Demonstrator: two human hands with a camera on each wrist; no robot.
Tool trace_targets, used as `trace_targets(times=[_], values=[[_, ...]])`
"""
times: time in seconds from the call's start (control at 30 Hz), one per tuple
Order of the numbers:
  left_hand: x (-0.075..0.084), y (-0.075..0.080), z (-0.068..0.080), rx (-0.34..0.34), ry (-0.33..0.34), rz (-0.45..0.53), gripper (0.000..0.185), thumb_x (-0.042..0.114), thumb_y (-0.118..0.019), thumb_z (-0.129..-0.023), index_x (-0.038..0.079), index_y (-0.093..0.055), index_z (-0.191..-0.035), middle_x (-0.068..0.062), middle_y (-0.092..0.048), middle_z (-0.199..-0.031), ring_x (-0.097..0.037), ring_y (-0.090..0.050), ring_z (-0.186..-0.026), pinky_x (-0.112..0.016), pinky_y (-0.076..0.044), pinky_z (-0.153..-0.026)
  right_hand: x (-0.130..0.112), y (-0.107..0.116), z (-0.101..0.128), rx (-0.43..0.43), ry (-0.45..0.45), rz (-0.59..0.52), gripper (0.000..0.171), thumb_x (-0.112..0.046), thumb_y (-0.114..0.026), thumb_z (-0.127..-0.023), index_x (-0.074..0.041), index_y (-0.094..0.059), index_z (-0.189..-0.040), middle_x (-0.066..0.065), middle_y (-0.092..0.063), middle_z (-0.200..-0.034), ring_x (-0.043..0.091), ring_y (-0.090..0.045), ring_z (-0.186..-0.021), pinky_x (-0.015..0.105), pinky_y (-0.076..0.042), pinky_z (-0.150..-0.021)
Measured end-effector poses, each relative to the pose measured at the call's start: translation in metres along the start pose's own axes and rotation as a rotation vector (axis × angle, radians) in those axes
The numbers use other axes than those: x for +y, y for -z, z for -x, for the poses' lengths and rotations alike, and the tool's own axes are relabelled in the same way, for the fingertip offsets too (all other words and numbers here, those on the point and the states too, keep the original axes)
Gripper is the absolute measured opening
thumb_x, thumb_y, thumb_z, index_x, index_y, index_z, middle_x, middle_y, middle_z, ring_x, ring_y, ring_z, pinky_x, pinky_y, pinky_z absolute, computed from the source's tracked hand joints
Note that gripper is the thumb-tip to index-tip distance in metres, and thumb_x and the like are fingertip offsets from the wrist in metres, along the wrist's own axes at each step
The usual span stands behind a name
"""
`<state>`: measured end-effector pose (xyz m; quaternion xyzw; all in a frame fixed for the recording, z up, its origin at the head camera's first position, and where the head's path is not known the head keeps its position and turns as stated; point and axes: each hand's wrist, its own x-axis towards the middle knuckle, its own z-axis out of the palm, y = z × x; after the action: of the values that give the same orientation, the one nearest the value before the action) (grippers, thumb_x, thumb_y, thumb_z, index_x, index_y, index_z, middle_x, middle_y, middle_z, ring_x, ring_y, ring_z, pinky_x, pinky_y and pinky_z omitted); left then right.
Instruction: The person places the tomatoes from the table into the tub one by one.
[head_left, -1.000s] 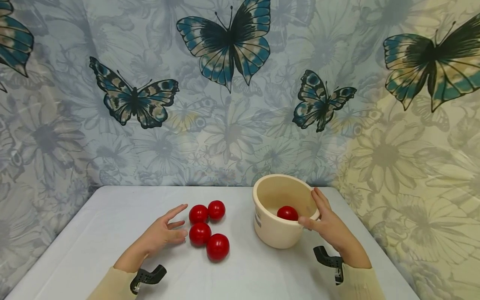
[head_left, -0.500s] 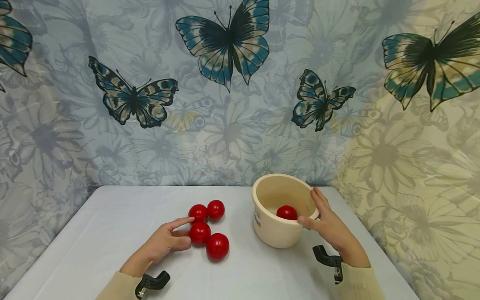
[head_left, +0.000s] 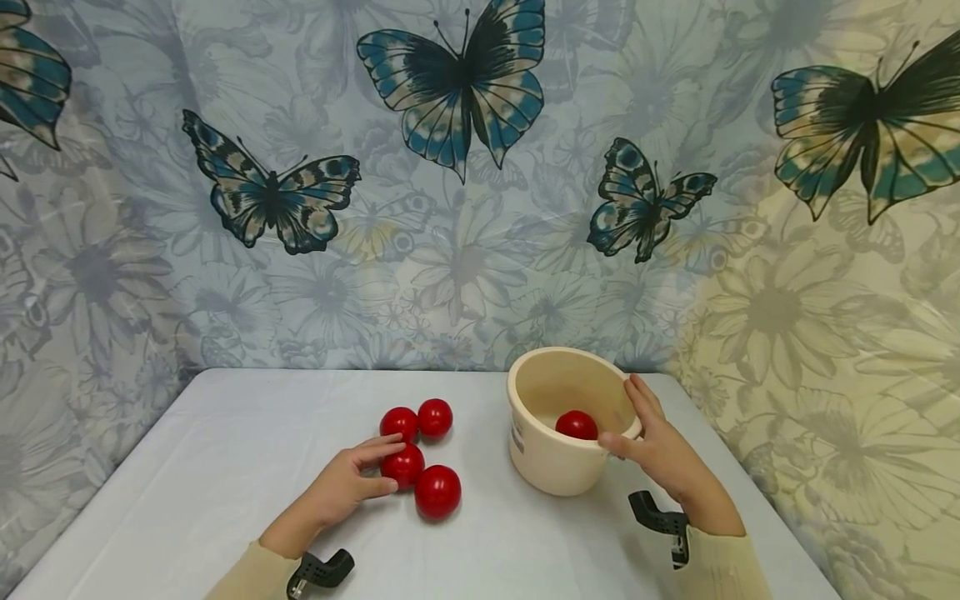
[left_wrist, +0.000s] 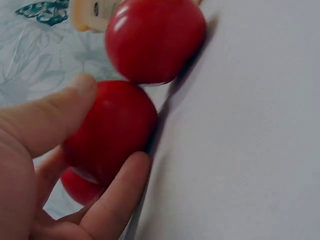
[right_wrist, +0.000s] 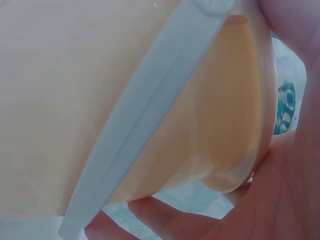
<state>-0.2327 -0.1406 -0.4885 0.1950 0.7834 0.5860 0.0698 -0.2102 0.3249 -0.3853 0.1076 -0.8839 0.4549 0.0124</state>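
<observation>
Four red balls lie in a cluster on the white table. My left hand grips one red ball between thumb and fingers; the left wrist view shows this held ball close up, with a second ball touching it and a third behind it. The other balls are at the front and back. My right hand holds the rim of a cream bucket, thumb outside and fingers over the edge. One red ball lies inside it.
A butterfly-print curtain hangs behind and to the right of the table. In the right wrist view the bucket wall and its pale handle fill the picture. Bare table surface lies to the left and front.
My left hand moved right from an open pose beside the cluster and closed round the near-left ball. The right hand and the bucket stayed put.
</observation>
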Motion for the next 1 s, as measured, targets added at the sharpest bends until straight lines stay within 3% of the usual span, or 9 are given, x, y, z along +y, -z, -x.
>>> trace_targets(times=[0.13,0.3,0.5,0.8,0.87,1.0], values=[[0.0,-0.006,-0.003,0.044,-0.002,-0.062,0.044,0.013,-0.08,-0.084,0.014,-0.071,-0.126,-0.005,-0.051,-0.145,-0.039,-0.026,-0.144,-0.06,-0.026,-0.113,0.0,0.001,0.0,0.0,0.0,-0.006,0.102,-0.032,-0.072,-0.093,-0.007,0.001,-0.16,0.01,0.013,-0.164,0.045,-0.015,-0.144,0.033,-0.052,-0.089],[-0.001,-0.009,-0.003,0.087,0.007,-0.051,0.042,0.011,-0.08,-0.083,0.013,-0.071,-0.124,-0.003,-0.053,-0.142,-0.037,-0.031,-0.142,-0.059,-0.032,-0.111,-0.001,0.001,0.0,0.004,-0.001,0.003,0.102,-0.032,-0.072,-0.093,-0.006,0.001,-0.159,0.011,0.012,-0.164,0.046,-0.013,-0.144,0.037,-0.051,-0.093],[-0.003,-0.007,-0.002,0.086,0.004,-0.036,0.042,0.012,-0.081,-0.083,0.013,-0.071,-0.124,-0.003,-0.053,-0.142,-0.037,-0.037,-0.138,-0.058,-0.036,-0.108,-0.001,0.0,0.0,-0.001,0.002,-0.011,0.102,-0.031,-0.072,-0.093,-0.005,0.001,-0.159,0.011,0.013,-0.164,0.046,-0.015,-0.143,0.029,-0.052,-0.086],[-0.005,0.001,0.0,0.064,0.006,-0.05,0.04,0.016,-0.082,-0.083,0.015,-0.072,-0.122,-0.003,-0.056,-0.139,-0.036,-0.046,-0.132,-0.048,-0.043,-0.106,-0.002,0.001,0.0,0.0,0.008,0.018,0.102,-0.034,-0.072,-0.093,-0.005,0.001,-0.159,0.012,0.012,-0.164,0.047,-0.01,-0.144,0.045,-0.047,-0.097],[-0.004,0.004,0.001,0.052,0.028,0.008,0.042,0.015,-0.082,-0.083,0.012,-0.071,-0.124,-0.006,-0.055,-0.14,-0.038,-0.05,-0.127,-0.045,-0.049,-0.1,-0.002,0.001,0.0,-0.001,0.007,0.016,0.102,-0.032,-0.072,-0.093,-0.005,0.001,-0.159,0.012,0.012,-0.164,0.047,-0.011,-0.144,0.043,-0.049,-0.095],[-0.006,0.013,0.005,0.016,0.102,0.242,0.051,0.008,-0.079,-0.085,0.003,-0.063,-0.133,-0.019,-0.049,-0.143,-0.035,-0.057,-0.115,-0.043,-0.057,-0.087,-0.001,0.001,0.0,-0.003,0.006,0.006,0.1,-0.029,-0.071,-0.094,-0.005,0.0,-0.159,0.012,0.013,-0.164,0.047,-0.012,-0.144,0.033,-0.051,-0.09]])
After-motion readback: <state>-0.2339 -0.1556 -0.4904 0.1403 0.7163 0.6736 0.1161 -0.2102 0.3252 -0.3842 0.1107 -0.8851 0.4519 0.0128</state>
